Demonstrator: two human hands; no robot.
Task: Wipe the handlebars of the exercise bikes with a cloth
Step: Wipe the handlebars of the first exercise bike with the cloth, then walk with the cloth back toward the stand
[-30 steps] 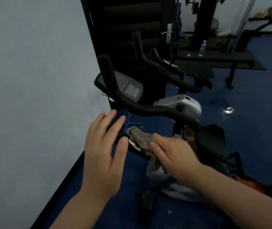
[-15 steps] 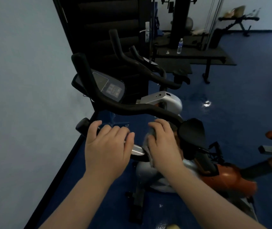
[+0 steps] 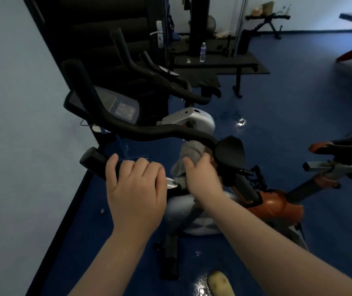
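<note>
1. Both hands worked on the near black foam-covered handlebar (image 3: pixel 98 162) of the closest exercise bike. The left hand (image 3: pixel 135 189) had its fingers curled over the top of that bar, most likely to steady the bike while the other hand rubbed.
2. Just to the right of the left hand along that handlebar, the right hand (image 3: pixel 200 178) clutched a crumpled grey cloth (image 3: pixel 189 154), fingers bent round it. The cloth was pushed up against the bar where it bends toward the stem, so the wipe seemed aimed at that inner stretch.
3. Between the two hands a short silver metal patch (image 3: pixel 170 182) on the handlebar showed bare; whether it had been wiped could not be told.
4. Above and beyond the near handlebar rose the bike's far curved black bar (image 3: pixel 128 127), and behind that sat a dark console with a grey button panel (image 3: pixel 123 107).
5. Farther beyond the handlebar stood a second bike's black handlebars (image 3: pixel 149 71), apparently yet to be cleaned.
6. Well to the right of the handlebar were an orange bike frame (image 3: pixel 277 206), the blue floor (image 3: pixel 277 124), and, far back, a clear plastic bottle (image 3: pixel 202 52) on a black bench (image 3: pixel 224 66).
</note>
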